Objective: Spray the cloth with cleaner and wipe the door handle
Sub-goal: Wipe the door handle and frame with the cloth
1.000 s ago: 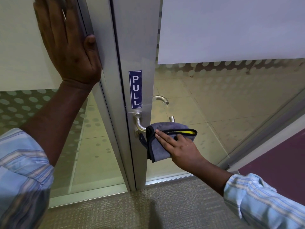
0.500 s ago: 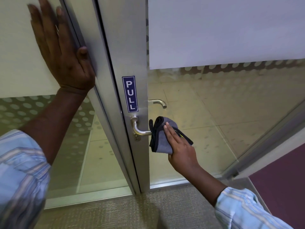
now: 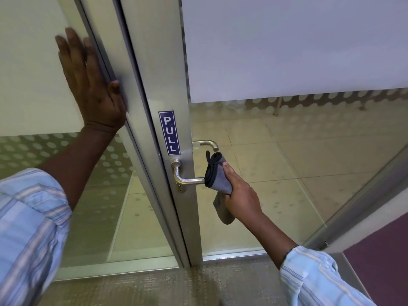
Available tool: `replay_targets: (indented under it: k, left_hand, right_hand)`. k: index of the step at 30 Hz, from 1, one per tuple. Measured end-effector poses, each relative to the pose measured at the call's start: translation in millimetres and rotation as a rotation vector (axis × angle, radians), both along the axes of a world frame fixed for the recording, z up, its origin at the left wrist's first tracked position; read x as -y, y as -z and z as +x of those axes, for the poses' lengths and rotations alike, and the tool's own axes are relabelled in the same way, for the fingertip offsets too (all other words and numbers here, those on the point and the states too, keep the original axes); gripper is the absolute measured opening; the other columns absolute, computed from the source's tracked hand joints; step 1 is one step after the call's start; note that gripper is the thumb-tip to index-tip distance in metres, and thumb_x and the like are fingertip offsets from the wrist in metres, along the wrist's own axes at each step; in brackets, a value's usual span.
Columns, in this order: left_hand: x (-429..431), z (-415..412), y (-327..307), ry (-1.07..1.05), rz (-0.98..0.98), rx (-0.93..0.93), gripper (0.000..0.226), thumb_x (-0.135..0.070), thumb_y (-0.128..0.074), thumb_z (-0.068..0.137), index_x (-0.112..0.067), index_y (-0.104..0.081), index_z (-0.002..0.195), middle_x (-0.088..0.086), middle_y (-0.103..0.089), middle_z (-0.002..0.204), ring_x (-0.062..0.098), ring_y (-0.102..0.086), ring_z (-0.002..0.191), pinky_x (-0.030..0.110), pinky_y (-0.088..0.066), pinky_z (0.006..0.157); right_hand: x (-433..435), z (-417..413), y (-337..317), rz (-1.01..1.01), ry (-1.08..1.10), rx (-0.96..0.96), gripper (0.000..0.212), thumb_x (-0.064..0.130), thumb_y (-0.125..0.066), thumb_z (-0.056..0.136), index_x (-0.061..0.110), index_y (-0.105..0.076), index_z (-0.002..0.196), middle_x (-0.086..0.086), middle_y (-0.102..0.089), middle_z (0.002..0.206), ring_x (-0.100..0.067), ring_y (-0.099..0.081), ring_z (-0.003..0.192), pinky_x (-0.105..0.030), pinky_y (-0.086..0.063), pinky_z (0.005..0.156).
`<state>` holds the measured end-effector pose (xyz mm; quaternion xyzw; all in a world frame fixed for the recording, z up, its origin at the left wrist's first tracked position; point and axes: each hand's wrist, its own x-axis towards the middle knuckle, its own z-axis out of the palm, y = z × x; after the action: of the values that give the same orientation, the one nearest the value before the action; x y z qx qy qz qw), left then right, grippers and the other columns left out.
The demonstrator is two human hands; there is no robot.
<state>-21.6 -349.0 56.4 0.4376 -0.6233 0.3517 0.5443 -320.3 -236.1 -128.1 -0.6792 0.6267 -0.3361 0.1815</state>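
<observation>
Our right hand [image 3: 241, 196], fingers [image 3: 229, 172] curled round the grey cloth [image 3: 218, 181] at the tip of the lever handle [image 3: 188, 180], may slide off; our left hand [image 3: 95, 91] lies flat on the frosted panel [image 3: 33, 89].

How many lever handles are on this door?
2. The near handle sits below the PULL label, its free end wrapped by the cloth in the right hand; the far handle is on the other side, seen through the glass above.

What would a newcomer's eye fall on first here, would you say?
The right hand grips a grey cloth over the end of the door handle, low at centre. Above it a blue PULL sign sits on the door frame, and the left hand lies flat on the frosted glass, upper left.
</observation>
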Motion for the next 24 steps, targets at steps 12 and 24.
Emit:
replay_targets:
  k: [12, 24]
  left_hand:
    - [-45.4, -32.2, 0.6, 0.044, 0.257, -0.153, 0.054, -0.024, -0.024, 0.107, 0.014, -0.027, 0.145, 0.041, -0.022, 0.152, 0.058, -0.014, 0.143, 0.052, -0.014, 0.123]
    - [-156.1, -143.4, 119.6, 0.380, 0.849, -0.837, 0.030, -0.027, -0.052, 0.101, -0.008, -0.064, 0.121, 0.006, -0.068, 0.117, 0.016, -0.061, 0.111, 0.028, -0.047, 0.089]
  right_hand:
    - [-24.7, -16.2, -25.8, 0.001, 0.037, 0.257, 0.072, 0.003, -0.046, 0.086, 0.031, -0.027, 0.149, -0.008, -0.067, 0.106, -0.016, -0.058, 0.077, -0.017, -0.040, 0.059]
    - [-40.5, -24.7, -47.6, -0.049, 0.135, 0.691, 0.006, 0.013, -0.061, 0.088, 0.017, -0.060, 0.092, 0.012, -0.059, 0.056, 0.005, -0.052, 0.049, -0.008, -0.038, 0.044]
